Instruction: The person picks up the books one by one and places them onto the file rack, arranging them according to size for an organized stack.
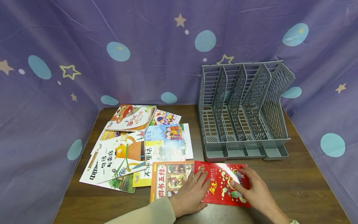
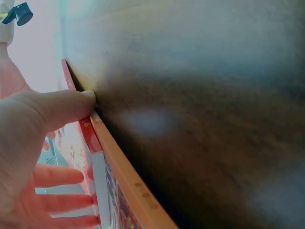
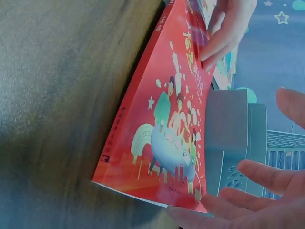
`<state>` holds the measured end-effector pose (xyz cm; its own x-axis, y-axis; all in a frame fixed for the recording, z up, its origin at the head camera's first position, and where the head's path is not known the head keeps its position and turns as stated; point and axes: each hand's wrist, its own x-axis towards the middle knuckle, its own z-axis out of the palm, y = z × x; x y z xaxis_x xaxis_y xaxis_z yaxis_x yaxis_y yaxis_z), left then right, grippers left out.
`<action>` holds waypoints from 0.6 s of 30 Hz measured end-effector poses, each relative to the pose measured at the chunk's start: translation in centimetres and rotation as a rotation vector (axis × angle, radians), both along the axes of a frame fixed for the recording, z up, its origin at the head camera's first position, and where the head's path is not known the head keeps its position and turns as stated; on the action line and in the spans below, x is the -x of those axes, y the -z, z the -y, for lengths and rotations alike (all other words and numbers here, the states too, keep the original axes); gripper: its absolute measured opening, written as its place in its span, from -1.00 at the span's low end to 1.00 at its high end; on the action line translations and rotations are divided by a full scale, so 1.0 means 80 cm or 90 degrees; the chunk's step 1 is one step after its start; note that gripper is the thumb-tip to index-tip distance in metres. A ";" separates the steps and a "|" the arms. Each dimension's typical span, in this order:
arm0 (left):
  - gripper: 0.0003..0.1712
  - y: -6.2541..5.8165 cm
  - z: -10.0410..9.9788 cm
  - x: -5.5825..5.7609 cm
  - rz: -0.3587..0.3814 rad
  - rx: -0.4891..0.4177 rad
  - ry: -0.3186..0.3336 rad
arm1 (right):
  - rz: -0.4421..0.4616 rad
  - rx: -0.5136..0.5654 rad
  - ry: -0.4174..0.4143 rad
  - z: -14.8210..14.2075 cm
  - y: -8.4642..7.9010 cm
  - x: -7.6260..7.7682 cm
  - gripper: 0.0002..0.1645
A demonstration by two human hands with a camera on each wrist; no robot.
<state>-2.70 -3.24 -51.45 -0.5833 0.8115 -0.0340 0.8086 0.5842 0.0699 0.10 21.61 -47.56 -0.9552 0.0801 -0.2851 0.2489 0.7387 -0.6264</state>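
Note:
A red book (image 1: 213, 196) lies at the near middle of the table, its left part over an orange-bordered book (image 1: 160, 183). My left hand (image 1: 190, 194) holds the red book at its left side, fingers over the cover. In the left wrist view the thumb (image 2: 69, 106) presses along the spines of both books. My right hand (image 1: 258, 193) is spread at the red book's right end. Seen from the right wrist, its fingers (image 3: 267, 176) are loosely extended, with a fingertip right at the book's corner.
A grey file rack (image 1: 246, 144) with upright dividers stands at the back right, just behind the red book. Several picture books (image 1: 123, 155) lie overlapping on the left of the wooden table (image 1: 302, 183). A purple patterned curtain (image 1: 156, 74) surrounds the table.

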 end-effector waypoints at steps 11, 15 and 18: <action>-0.27 -0.006 0.002 -0.007 -0.082 0.026 0.053 | 0.009 -0.011 -0.013 -0.001 -0.002 0.000 -0.11; -0.39 -0.010 0.003 -0.012 -0.099 0.039 0.076 | -0.002 -0.014 -0.021 -0.004 0.000 0.001 -0.11; -0.50 -0.014 0.004 -0.016 -0.106 0.044 0.087 | 0.013 -0.020 -0.021 -0.007 0.003 0.003 -0.07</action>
<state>-1.43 -3.58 -50.31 -0.4705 0.8824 -0.0048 0.8775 0.4673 -0.1080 -0.15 22.16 -47.77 -0.9514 0.0576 -0.3024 0.2365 0.7657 -0.5982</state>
